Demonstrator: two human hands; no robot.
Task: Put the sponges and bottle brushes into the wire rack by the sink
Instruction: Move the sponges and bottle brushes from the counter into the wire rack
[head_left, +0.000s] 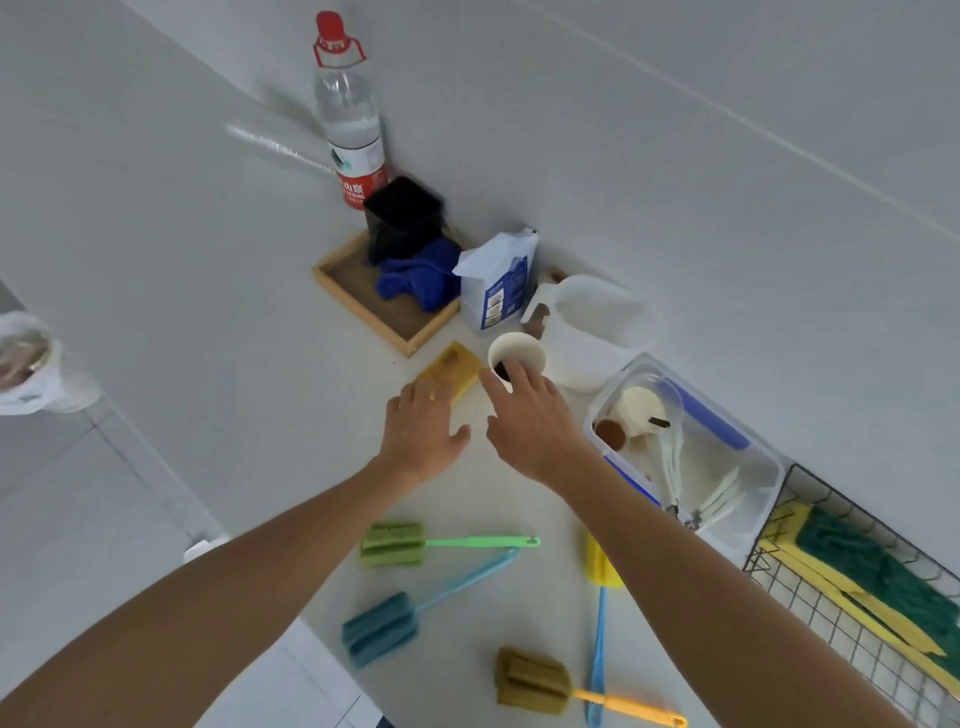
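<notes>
Head view looks down on a pale counter where both bare arms reach forward, toward twelve o'clock. Left hand (421, 428) lies palm down with its fingertips resting on the near end of a yellow sponge (457, 370); the fingers are spread and flat, not curled round anything, so I judge it is pressing or about to gather the sponge, not gripping it yet. From that hand the sponge runs off toward one o'clock, its long axis pointing from the knuckles up to a paper cup (518, 357) that sits just beside its far end. Right hand (530, 421) hovers at about three o'clock of the left, fingers loose and extended, forefinger touching or nearly touching the cup's rim; it holds nothing that I can see. Of the two, the left is plainly the nearer to the sponge.

The wire rack (810, 582) stands at four o'clock from the hands, by the right edge, with yellow and green sponges already lying in it. A clear tub (763, 462) of utensils sits between cup and rack.

Nearer the body, four bottle brushes lie on the counter: a green one (405, 544), a teal one (382, 629), an olive one with a yellow handle (530, 682) and a yellow-headed one on a blue handle (600, 618), partly hidden under the right forearm.
</notes>
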